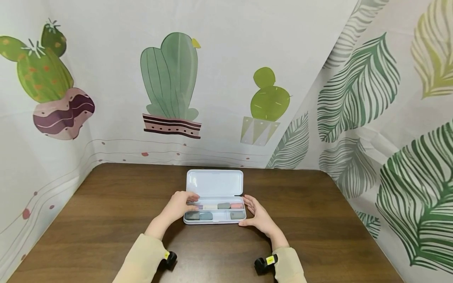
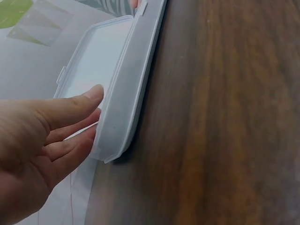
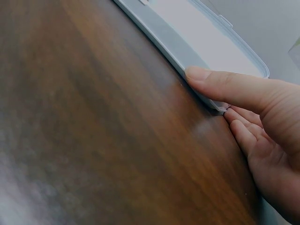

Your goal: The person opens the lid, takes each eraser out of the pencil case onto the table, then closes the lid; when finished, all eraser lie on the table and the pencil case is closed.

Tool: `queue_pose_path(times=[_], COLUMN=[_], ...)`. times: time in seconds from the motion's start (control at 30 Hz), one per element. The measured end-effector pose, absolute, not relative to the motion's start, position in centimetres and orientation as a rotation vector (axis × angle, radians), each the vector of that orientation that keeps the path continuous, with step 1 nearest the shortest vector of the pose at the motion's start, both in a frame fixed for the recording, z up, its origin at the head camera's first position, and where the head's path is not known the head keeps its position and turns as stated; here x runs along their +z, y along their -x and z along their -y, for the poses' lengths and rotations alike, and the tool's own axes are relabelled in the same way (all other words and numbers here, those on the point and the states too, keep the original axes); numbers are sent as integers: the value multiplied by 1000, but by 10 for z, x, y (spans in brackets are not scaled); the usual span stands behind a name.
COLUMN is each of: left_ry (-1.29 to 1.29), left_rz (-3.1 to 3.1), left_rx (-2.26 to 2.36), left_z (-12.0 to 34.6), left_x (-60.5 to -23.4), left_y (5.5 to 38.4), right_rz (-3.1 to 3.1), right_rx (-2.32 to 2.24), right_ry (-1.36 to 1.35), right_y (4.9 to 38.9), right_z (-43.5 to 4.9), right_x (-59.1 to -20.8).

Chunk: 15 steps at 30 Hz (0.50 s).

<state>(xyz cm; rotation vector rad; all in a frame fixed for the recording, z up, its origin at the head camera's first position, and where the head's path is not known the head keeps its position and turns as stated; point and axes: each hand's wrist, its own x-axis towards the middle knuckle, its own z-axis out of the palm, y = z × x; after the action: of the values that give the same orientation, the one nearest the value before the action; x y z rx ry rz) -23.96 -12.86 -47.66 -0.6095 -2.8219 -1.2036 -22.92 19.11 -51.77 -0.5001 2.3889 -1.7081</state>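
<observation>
A pale white-blue pencil case (image 1: 216,222) lies open on the table, its hinged lid (image 1: 214,182) raised at the back. Its divided tray holds several small block-shaped pieces: a pink one (image 1: 236,206), a white one (image 1: 210,207), and grey ones, including one (image 1: 237,215) at front right. My left hand (image 1: 178,205) reaches over the case's left end, thumb and fingers apart; in the left wrist view its thumb (image 2: 95,93) is beside the rim. My right hand (image 1: 260,215) holds the right end, thumb (image 3: 199,74) at the front edge and fingers around the end.
The brown wooden table (image 1: 212,251) extends around the case. Behind it hangs a white cloth (image 1: 219,78) printed with cacti, and a leaf-patterned cloth (image 1: 354,98) is on the right. Black wrist cameras (image 1: 262,266) sit on both sleeves.
</observation>
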Motion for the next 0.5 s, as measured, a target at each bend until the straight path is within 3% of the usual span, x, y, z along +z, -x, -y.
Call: queue_pose_path(times=[0.5], left_ry=[722], left_rz=[2915], left_rx=[-1012], left_z=[125], left_x=[-475], left_y=[242], right_rz=[-2382], right_rx=[-1709], right_ry=[502], right_y=[230], right_z=[-192], right_x=[-519])
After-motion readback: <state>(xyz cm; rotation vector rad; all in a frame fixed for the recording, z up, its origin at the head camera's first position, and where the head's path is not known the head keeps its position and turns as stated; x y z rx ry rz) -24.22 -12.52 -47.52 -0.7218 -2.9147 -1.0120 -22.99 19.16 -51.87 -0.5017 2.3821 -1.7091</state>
